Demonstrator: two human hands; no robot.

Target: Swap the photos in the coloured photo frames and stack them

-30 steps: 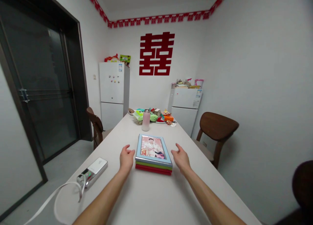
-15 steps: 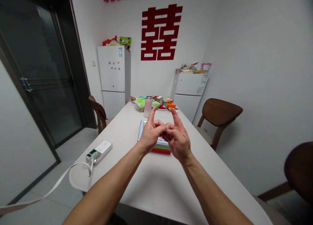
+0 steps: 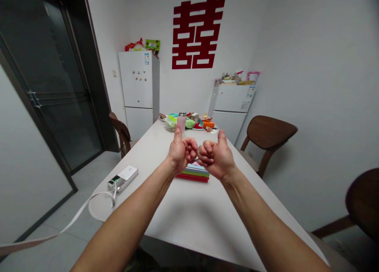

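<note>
Along the left edge of the counter (image 3: 189,224), a silver-and-white device (image 3: 122,179) with a looped white strap (image 3: 99,203) hanging toward the floor. Next, the left hand (image 3: 180,153), its grip clenched into an empty fist, thumb upright. Just beyond both fists, near the counter's middle, a stack of flat frames (image 3: 192,174) in blue, green and red, partly hidden. Close beside, the right hand (image 3: 216,159), also an empty clenched grip, thumb up. At the far end, a pink bottle (image 3: 181,121) and a heap of colourful packets (image 3: 201,122); off the right edge, a brown wooden chair (image 3: 269,132).
</note>
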